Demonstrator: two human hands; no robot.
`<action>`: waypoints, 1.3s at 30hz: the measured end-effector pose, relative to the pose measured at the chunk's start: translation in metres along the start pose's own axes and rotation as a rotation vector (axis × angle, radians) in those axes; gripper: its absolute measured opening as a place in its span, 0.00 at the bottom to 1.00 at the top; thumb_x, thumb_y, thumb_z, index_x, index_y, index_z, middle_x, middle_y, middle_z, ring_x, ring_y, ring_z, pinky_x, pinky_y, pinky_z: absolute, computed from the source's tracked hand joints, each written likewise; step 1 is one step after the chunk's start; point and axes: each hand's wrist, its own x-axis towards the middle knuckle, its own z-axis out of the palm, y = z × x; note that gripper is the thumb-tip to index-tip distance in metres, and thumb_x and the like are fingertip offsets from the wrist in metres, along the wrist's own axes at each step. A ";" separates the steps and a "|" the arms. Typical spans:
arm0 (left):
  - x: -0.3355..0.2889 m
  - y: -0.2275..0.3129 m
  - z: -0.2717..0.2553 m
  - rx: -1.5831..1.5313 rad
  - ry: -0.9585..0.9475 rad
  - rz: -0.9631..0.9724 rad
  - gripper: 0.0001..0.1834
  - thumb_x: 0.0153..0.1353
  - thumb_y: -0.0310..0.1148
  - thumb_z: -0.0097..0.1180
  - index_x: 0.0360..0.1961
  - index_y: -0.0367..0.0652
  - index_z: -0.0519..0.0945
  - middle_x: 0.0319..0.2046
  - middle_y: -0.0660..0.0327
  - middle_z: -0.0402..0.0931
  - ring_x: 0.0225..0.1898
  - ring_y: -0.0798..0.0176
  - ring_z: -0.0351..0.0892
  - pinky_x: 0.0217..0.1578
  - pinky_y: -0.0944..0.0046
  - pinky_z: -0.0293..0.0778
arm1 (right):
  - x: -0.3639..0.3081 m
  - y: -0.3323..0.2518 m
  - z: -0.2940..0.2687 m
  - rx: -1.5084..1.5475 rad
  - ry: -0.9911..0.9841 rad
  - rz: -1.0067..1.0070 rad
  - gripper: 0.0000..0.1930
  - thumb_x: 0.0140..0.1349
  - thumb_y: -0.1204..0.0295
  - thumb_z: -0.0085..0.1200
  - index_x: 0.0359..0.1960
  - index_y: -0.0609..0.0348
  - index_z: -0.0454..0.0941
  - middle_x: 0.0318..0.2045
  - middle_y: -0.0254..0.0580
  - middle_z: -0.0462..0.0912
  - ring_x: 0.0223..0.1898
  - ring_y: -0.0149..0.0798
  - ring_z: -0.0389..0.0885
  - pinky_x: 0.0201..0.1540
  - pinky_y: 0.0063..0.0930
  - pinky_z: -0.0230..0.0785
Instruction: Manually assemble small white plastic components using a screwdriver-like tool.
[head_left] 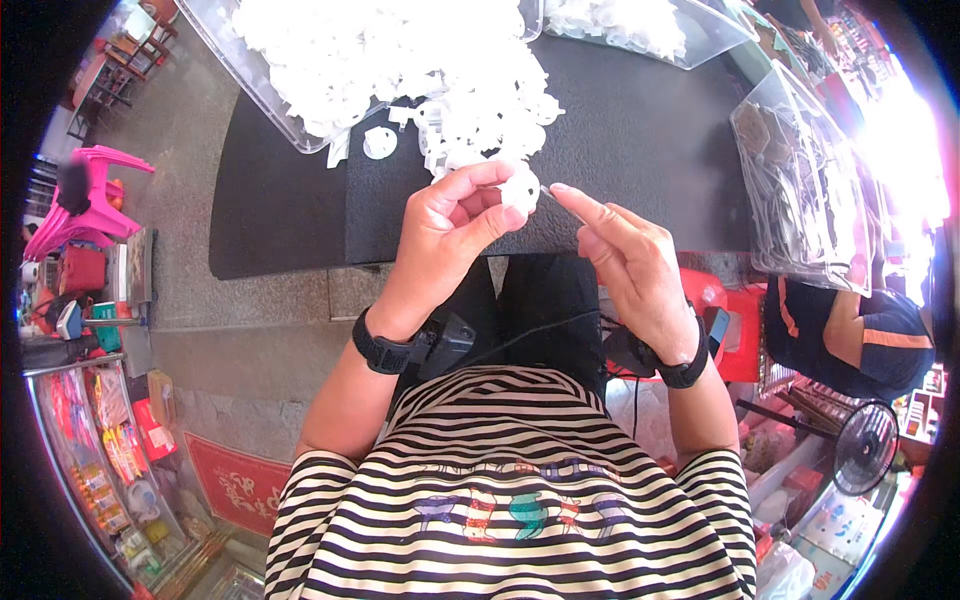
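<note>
From where I stand, the step in hand looks like close handwork on one small white disc (522, 191), with both hands brought to it just over the near edge of the bench (640, 150). The left hand (446, 228) has it pinched between thumb and fingertips, closed no further than the disc allows. The right hand (636, 265) is loosely curled, index finger reaching toward the disc. A thin bit (546, 190) shows between that fingertip and the disc's right side; too small for me to name, and I cannot tell how firmly it is gripped.

The next move, I'd judge, calls for a steady left pinch and fine aim from the right. The disc lies at the left fingertips, left of the right index tip, and just in front of the heap (400, 60) of white parts spilling from a clear tub (240, 78).
</note>
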 end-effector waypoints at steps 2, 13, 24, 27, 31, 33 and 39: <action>0.000 0.000 0.000 -0.005 0.004 0.002 0.19 0.62 0.21 0.60 0.54 0.34 0.76 0.45 0.58 0.81 0.45 0.66 0.81 0.46 0.67 0.79 | 0.000 -0.003 -0.002 -0.097 -0.010 0.010 0.20 0.63 0.77 0.52 0.58 0.50 0.77 0.24 0.47 0.75 0.24 0.49 0.76 0.31 0.37 0.69; -0.003 0.000 0.000 0.015 -0.009 0.007 0.19 0.61 0.22 0.61 0.55 0.34 0.76 0.45 0.56 0.81 0.43 0.65 0.82 0.47 0.65 0.79 | 0.000 -0.008 -0.003 -0.188 0.021 -0.046 0.20 0.61 0.77 0.55 0.55 0.49 0.80 0.23 0.44 0.73 0.22 0.46 0.75 0.28 0.37 0.68; -0.003 0.000 -0.002 0.026 -0.034 0.014 0.20 0.61 0.22 0.61 0.55 0.34 0.76 0.46 0.55 0.81 0.43 0.64 0.82 0.47 0.65 0.79 | 0.001 -0.008 -0.001 -0.168 0.016 -0.076 0.18 0.62 0.80 0.53 0.55 0.56 0.80 0.21 0.42 0.70 0.20 0.39 0.69 0.26 0.31 0.63; -0.004 0.001 -0.001 0.029 -0.036 0.006 0.20 0.61 0.22 0.61 0.55 0.34 0.76 0.46 0.55 0.81 0.44 0.63 0.82 0.47 0.65 0.79 | 0.000 -0.007 -0.001 -0.146 0.012 -0.078 0.18 0.63 0.80 0.53 0.55 0.57 0.80 0.21 0.42 0.70 0.20 0.38 0.69 0.26 0.30 0.63; -0.003 0.001 -0.001 0.020 -0.039 0.013 0.20 0.62 0.22 0.61 0.56 0.33 0.75 0.47 0.55 0.81 0.44 0.63 0.82 0.48 0.64 0.79 | 0.000 -0.007 0.000 -0.136 0.019 -0.074 0.18 0.63 0.80 0.52 0.55 0.58 0.80 0.21 0.41 0.71 0.20 0.37 0.69 0.26 0.29 0.64; -0.003 0.001 -0.002 0.035 -0.041 0.014 0.20 0.62 0.22 0.61 0.56 0.33 0.75 0.47 0.54 0.81 0.44 0.63 0.82 0.48 0.64 0.79 | 0.001 -0.008 -0.001 -0.138 0.017 -0.082 0.18 0.63 0.81 0.52 0.55 0.58 0.80 0.21 0.41 0.71 0.20 0.37 0.70 0.26 0.29 0.64; -0.003 0.001 -0.002 0.034 -0.030 -0.007 0.20 0.62 0.22 0.61 0.56 0.34 0.75 0.46 0.55 0.81 0.43 0.64 0.82 0.48 0.64 0.79 | 0.000 -0.010 -0.003 -0.155 0.004 -0.035 0.19 0.61 0.78 0.54 0.54 0.51 0.80 0.23 0.46 0.74 0.23 0.48 0.76 0.28 0.38 0.68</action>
